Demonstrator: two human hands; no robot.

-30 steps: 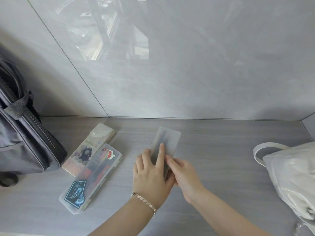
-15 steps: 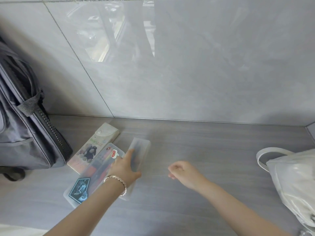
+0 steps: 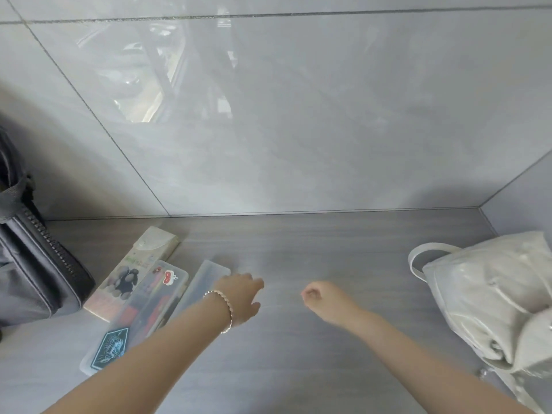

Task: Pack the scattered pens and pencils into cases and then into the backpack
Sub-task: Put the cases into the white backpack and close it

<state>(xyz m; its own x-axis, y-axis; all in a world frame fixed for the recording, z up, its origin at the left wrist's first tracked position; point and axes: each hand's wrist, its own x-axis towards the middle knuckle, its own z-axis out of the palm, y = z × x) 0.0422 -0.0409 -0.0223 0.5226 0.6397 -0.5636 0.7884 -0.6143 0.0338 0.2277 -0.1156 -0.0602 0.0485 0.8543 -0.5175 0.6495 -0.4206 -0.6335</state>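
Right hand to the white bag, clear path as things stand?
Probably yes. The right hand holds nothing, and only bare counter lies between it and the white bag, whose handle loop faces it.

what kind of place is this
Probably an indoor desk or counter nook at home, though that's a guess: a grey wood-grain tabletop meets glossy wall tiles in a corner, with pencil cases, a grey backpack and a white bag on it.

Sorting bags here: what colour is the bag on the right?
The bag is glossy white; head view.
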